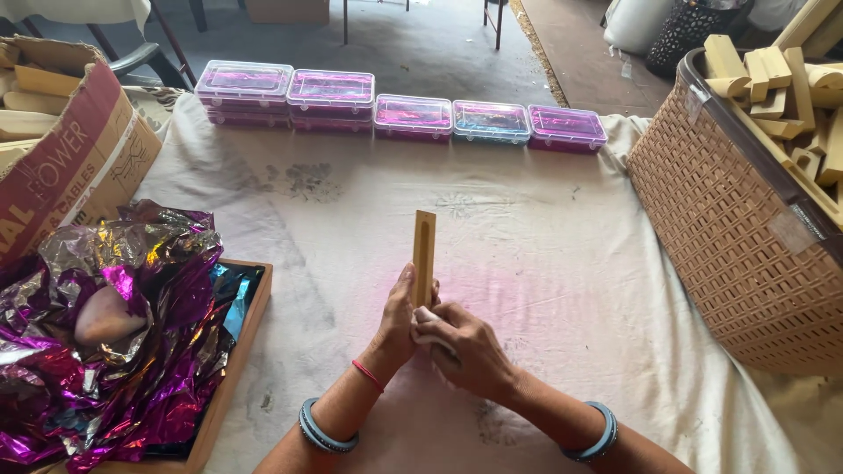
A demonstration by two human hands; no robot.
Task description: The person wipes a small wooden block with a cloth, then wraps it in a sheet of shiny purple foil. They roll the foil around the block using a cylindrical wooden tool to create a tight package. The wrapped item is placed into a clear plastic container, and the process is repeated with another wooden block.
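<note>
Cloth-covered table (pixel 544 254): boxes (pixel 413 114), basket (pixel 729 228), perhaps foil (pixel 132 333).

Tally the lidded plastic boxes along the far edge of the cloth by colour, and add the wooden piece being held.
Pink-purple boxes: 4
Blue-rimmed box: 1
Grooved wooden stick, gripped by the left hand with the right hand at its base: 1
Total: 6

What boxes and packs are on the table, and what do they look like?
Cardboard box: far left, brown with a red printed side, open.
Plastic boxes: row along the far edge, clear lids, pink and purple, one bluish.
Foil wrap: crumpled purple and silver, near left, on a wooden tray.
</note>
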